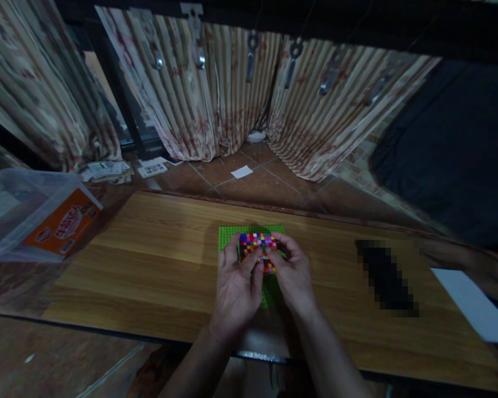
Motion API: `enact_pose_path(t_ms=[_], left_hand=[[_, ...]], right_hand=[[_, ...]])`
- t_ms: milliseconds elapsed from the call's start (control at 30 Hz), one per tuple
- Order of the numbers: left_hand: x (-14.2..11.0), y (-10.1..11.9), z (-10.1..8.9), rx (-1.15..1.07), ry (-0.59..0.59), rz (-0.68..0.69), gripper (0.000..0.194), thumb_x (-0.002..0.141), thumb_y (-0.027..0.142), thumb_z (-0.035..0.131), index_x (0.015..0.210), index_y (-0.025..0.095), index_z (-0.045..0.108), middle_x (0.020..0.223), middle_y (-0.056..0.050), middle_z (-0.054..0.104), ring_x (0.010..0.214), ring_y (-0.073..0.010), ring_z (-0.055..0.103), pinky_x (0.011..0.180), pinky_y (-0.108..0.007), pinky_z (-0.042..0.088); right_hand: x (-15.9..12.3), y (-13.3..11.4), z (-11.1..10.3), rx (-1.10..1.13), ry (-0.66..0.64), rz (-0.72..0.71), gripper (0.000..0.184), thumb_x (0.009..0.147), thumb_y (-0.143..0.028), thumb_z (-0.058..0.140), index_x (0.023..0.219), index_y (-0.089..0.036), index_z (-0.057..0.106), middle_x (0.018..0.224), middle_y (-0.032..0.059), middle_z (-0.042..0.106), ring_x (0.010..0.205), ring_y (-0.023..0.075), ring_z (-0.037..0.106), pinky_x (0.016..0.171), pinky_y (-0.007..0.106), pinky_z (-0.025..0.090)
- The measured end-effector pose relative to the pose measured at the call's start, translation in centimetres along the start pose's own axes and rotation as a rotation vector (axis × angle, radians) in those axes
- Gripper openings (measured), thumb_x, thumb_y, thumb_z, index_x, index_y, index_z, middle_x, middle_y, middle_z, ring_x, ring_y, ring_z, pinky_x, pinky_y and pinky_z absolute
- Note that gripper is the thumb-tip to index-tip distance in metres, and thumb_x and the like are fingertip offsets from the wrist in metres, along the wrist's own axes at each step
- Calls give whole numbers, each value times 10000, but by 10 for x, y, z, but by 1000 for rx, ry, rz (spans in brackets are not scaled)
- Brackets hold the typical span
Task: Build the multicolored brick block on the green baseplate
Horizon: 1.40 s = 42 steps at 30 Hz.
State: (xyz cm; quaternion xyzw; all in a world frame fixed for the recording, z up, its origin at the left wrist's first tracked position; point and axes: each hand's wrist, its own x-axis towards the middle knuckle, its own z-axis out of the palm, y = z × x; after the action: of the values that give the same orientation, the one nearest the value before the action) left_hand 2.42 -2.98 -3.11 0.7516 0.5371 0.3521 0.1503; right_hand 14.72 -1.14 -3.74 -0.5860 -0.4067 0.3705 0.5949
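Observation:
A block of small multicoloured toy bricks (255, 239) is above or on a green studded baseplate (229, 229), which lies on the wooden board. Whether the block is fixed to the plate or lifted off it, I cannot tell. My left hand (237, 287) grips the block's left side, its thumb bent over the top. On the right side my right hand (292, 271) holds the same block, fingers curled round the far corner and thumb pressed on the top near the other thumb. The hands cover much of the lower plate.
The wooden tabletop (149, 265) stretches to both sides. At far left stands a clear plastic box (37, 185) with an orange label. A blurred-out dark object (388, 279) and a white sheet (473, 304) lie at right. Striped curtains (191, 99) hang behind, above a tiled floor.

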Motion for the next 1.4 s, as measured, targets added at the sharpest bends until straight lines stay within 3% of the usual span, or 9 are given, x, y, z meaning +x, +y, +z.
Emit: enact_pose_path(t_ms=[333,500,700,833,933,1133,1267,1400], left_hand=[[1,-1,2,-23,0,-1,327,887,242,482,1164,193,649,1439,-140,332,1277,-319,398,1031,-499,389],[1,-1,4,-109,27,-35,302,876,230,503,1143,203,643,1411,-123,369,1321,-297,373,1065,-473,378],[3,-3,4,-298,66,-185,345,842,217,543,1186,203,565,1355,-112,468,1292,-256,431,1077,-434,384],[3,-8,8,-455,42,-330,523,833,243,563,1336,203,425,1334,-122,516,1216,-253,513,1013,-429,444],[2,-12,11,-518,48,-368,620,815,245,592,1394,219,371,1364,-123,504,1249,-264,490,1032,-436,422],[4,-15,14,-614,94,-372,647,791,229,613,1394,235,379,1428,-99,451,1310,-252,427,1080,-413,366],[10,-18,16,-657,151,-433,641,728,223,665,1332,199,451,1362,-121,513,1255,-251,481,1065,-400,370],[18,-22,13,-794,189,-497,492,725,312,663,1194,190,580,1203,-96,632,1118,-230,581,990,-367,428]], right_hand=[[0,3,1,10,-22,37,291,695,-263,664,981,-203,668,1016,52,695,906,206,630,820,371,496],[1,2,-1,127,-45,55,305,670,-291,717,964,-215,696,964,28,705,893,192,625,817,346,485],[9,2,0,337,95,174,301,675,-370,745,934,-222,709,936,3,706,860,149,620,827,304,468],[13,6,4,284,60,213,339,662,-399,742,939,-206,708,884,13,707,793,161,620,757,304,481],[14,9,6,179,39,173,345,684,-428,701,946,-204,701,861,15,703,770,172,610,717,303,477],[17,17,8,160,-6,104,304,723,-432,648,929,-211,680,812,-5,671,718,155,581,672,276,465],[19,22,11,175,-6,107,281,714,-428,643,890,-213,682,788,1,673,722,164,593,675,277,470],[17,21,6,191,14,108,309,688,-454,655,849,-190,674,777,27,687,723,183,617,675,291,481]])
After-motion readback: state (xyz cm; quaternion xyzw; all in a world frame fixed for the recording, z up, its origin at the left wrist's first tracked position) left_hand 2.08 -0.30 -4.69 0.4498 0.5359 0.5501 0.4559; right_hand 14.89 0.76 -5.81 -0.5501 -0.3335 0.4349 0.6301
